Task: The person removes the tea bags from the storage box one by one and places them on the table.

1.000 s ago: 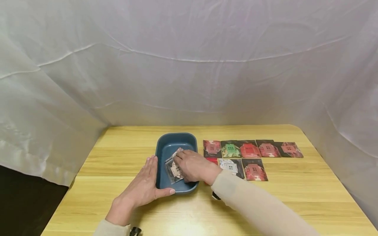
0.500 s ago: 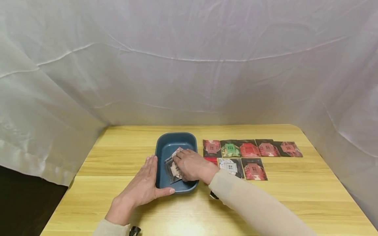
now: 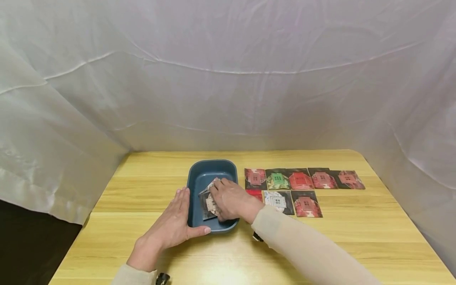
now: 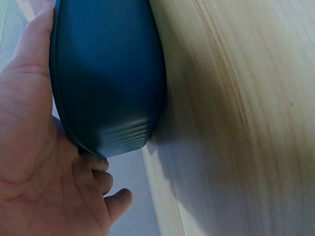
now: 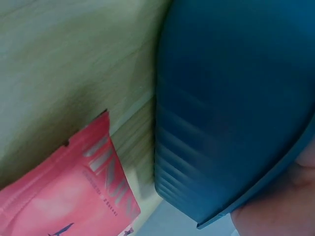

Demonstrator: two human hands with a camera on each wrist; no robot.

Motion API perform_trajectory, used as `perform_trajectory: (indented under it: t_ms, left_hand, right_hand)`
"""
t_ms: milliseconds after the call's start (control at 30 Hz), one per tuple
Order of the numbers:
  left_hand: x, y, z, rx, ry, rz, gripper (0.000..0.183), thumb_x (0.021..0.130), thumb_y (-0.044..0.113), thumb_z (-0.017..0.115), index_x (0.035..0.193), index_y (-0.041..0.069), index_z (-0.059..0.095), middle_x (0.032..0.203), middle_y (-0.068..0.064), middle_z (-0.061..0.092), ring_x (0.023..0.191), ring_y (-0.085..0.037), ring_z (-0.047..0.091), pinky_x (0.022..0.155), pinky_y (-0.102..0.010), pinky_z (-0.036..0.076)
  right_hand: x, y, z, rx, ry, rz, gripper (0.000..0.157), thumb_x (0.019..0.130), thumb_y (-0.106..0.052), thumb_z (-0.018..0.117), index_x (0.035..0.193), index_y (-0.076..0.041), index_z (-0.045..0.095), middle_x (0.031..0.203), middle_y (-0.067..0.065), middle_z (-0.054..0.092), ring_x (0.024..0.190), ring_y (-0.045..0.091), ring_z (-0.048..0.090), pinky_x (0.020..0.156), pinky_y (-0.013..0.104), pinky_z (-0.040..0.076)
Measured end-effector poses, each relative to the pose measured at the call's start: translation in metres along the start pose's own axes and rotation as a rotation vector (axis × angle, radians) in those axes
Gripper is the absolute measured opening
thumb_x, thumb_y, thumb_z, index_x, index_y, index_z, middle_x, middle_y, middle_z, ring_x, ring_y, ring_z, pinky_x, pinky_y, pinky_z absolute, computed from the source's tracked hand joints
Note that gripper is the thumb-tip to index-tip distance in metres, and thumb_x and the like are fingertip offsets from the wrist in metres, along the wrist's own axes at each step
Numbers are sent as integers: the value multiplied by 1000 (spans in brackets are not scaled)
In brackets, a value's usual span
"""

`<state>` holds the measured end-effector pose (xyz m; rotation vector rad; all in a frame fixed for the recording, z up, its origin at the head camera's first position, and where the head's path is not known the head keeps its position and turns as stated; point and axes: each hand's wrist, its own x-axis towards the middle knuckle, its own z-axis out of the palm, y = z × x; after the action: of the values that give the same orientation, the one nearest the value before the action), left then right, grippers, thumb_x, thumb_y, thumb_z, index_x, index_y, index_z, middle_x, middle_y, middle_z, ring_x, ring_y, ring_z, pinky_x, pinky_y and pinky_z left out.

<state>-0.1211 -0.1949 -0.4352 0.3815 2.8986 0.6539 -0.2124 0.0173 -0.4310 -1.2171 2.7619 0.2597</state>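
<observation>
In the head view a dark blue rectangular bin (image 3: 210, 166) stands on the table. My left hand (image 3: 170, 221) rests against its left side, fingers straight along the rim and thumb lying over the front edge. Inside the bin, my right hand (image 3: 233, 202) pinches some flat printed sachets (image 3: 210, 205), black with a pale label; the fingertips are hidden behind the hand. The left wrist view has the left palm (image 4: 39, 162) beside the bin wall (image 4: 108, 73). From the right wrist, the bin's ribbed outer wall (image 5: 221, 108) hides most of that hand.
Right of the bin, several sachets lie in two rows, among them a green-labelled one (image 3: 278, 180) and a white one (image 3: 278, 202). A red sachet (image 5: 74, 187) lies close to the bin. Pale cloth (image 3: 228, 99) hangs behind the wooden table (image 3: 356, 237).
The sachets under my right hand have shifted and turned slightly inside the bin, the right hand barely moving with them. My left hand has stayed in place.
</observation>
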Motion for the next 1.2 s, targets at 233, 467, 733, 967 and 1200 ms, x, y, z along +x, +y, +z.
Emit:
perform_trajectory:
  t_ms: [233, 467, 733, 967, 1200]
  left_hand:
    - [0, 0, 0, -6, -4, 3, 132, 85, 73, 74, 164, -11, 10, 173, -31, 11, 162, -45, 10, 129, -60, 24]
    - [0, -1, 0, -12, -9, -6, 131, 86, 73, 74, 165, -10, 9, 173, -30, 10, 163, -44, 8, 129, -60, 24]
    - [0, 0, 1, -14, -7, -8, 133, 84, 75, 73, 165, -9, 9, 173, -29, 10, 163, -44, 9, 129, -60, 24]
    - [0, 0, 1, -16, 1, -11, 133, 84, 72, 76, 165, -9, 10, 173, -30, 12, 162, -44, 10, 129, -60, 25]
    - [0, 0, -1, -4, -1, -7, 139, 80, 85, 67, 165, -9, 11, 173, -29, 13, 162, -44, 11, 129, -59, 25]
  right_hand:
    - [-3, -1, -9, 29, 53, -6, 92, 80, -62, 82, 148, -9, 51, 142, 9, 57, 127, 25, 54, 119, 41, 45]
    - [-9, 0, -22, 41, 82, -12, 90, 78, -63, 82, 145, -10, 54, 138, 8, 59, 127, 25, 53, 119, 42, 44]
    - [-19, 6, -29, 64, 108, -10, 86, 77, -60, 82, 142, -10, 56, 136, 8, 60, 117, 24, 52, 109, 39, 49]
    - [-28, 15, -36, 69, 118, 2, 83, 75, -59, 81, 137, -11, 56, 123, 4, 59, 106, 22, 48, 101, 36, 49]
    - [-39, 27, -38, 102, 142, 26, 83, 75, -55, 84, 138, -10, 55, 117, 3, 56, 105, 22, 47, 99, 38, 51]
